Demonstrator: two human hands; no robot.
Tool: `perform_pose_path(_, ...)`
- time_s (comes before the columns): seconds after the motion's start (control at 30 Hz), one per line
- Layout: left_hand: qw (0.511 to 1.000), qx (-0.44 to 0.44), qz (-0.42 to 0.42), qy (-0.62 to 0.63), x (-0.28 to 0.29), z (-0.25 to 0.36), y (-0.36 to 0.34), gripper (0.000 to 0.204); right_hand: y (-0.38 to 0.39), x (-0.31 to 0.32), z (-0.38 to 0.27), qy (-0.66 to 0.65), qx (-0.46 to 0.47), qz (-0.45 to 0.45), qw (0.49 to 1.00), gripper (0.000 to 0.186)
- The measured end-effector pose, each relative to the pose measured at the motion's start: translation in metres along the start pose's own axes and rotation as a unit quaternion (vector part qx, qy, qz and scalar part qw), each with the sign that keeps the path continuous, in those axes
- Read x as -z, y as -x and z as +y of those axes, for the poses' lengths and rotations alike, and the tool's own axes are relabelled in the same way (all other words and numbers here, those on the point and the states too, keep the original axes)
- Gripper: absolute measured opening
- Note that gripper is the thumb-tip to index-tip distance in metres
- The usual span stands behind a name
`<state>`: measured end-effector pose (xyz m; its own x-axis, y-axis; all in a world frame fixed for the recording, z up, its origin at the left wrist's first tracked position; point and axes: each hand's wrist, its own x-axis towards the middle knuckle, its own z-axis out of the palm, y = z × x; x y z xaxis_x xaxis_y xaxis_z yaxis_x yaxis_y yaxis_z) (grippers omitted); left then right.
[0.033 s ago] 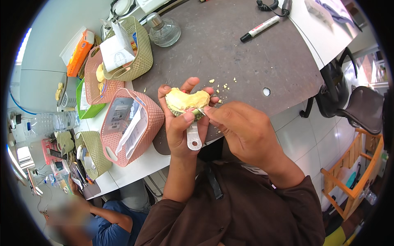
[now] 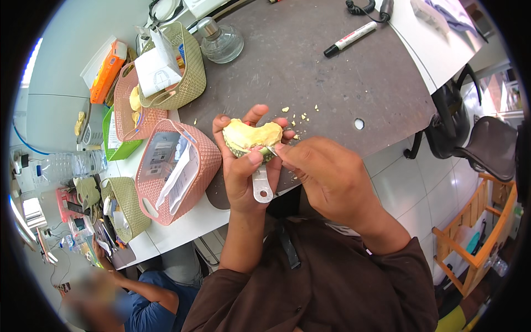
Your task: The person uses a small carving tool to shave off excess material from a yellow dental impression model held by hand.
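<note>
Bottles (image 2: 55, 169) of clear plastic stood at far left, with a person in blue (image 2: 157, 299) seated nearer the lower edge of view. Next came a lower olive basket (image 2: 134, 207), a lime-green bin (image 2: 126, 150) and a smaller pink basket (image 2: 150, 124) containing yellow pieces. A larger pink basket (image 2: 204, 157) held papers; beyond it, an upper olive basket (image 2: 193, 72) held a white packet, just beside a glass jar (image 2: 224, 45) with a metal cap. Left grip (image 2: 238, 174) was clamped on a yellow crescent-shaped piece (image 2: 253, 134), raised above the near edge of the bench (image 2: 298, 66). Green material lay under the yellow, and a metal handle (image 2: 260, 182) with a hole projected toward the wearer. Right grip (image 2: 332, 169) was pinched on a slim metal tool (image 2: 271, 149), mostly hidden by fingers, at the piece's right end. Yellow crumbs (image 2: 303, 117) lay scattered just beyond the hands. Farther right: a black-capped marker (image 2: 349, 39), a dark chair (image 2: 487, 146) and a wooden frame (image 2: 470, 254) on the tiled floor.
</note>
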<state>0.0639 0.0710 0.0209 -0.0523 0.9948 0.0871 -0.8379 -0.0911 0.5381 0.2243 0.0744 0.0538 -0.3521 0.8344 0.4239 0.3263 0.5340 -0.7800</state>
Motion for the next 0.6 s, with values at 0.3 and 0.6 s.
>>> perform_pose_path(0.3, 0.998, -0.007, 0.034, -0.050, -0.003, 0.000, 0.001, 0.060, -0.002, -0.007, 0.007, 0.017, 0.020, 0.026, 0.999, 0.032)
perform_pose_path(0.6, 0.995, -0.027, 0.047, -0.079, -0.005, -0.002, 0.000, 0.063, -0.002, -0.022, 0.005, 0.058, 0.013, 0.075, 0.995, 0.026)
